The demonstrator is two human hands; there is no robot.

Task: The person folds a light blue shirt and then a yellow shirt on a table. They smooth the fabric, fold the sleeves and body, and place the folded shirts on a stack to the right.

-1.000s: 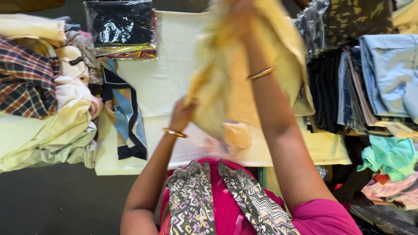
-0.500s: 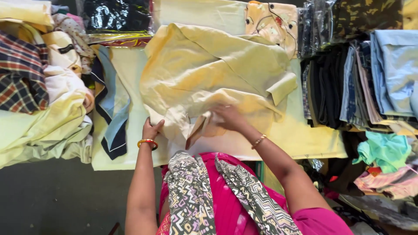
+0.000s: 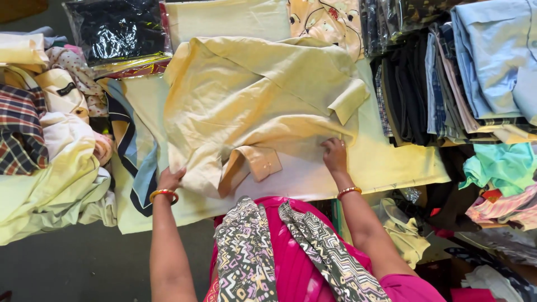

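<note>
Pale yellow shirt (image 3: 257, 106) lies spread face-down on yellow cloth (image 3: 391, 162), middle of table.

Step in hand: smoothing, laying out for fold. Left hand (image 3: 169, 180) pinches shirt's lower-left edge. Right hand (image 3: 334, 155) rests flat on shirt's lower-right hem, fingers released, pressing.

One buttoned cuff (image 3: 263, 163) turned up near shirt's bottom; second sleeve end (image 3: 348, 100) at shirt's right.

Next move likely calls for sleeves drawn inward, both edges held even.

Count: one shirt, two hands, two bangles. Plaid garment (image 3: 19, 131) left of shirt, dark folded stack (image 3: 405, 89) right; number of pieces hard to tell.

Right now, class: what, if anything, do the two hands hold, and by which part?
Both hands are on the pale yellow shirt: the left hand grips its lower left edge, and the right hand presses flat near its lower right hem.
</note>
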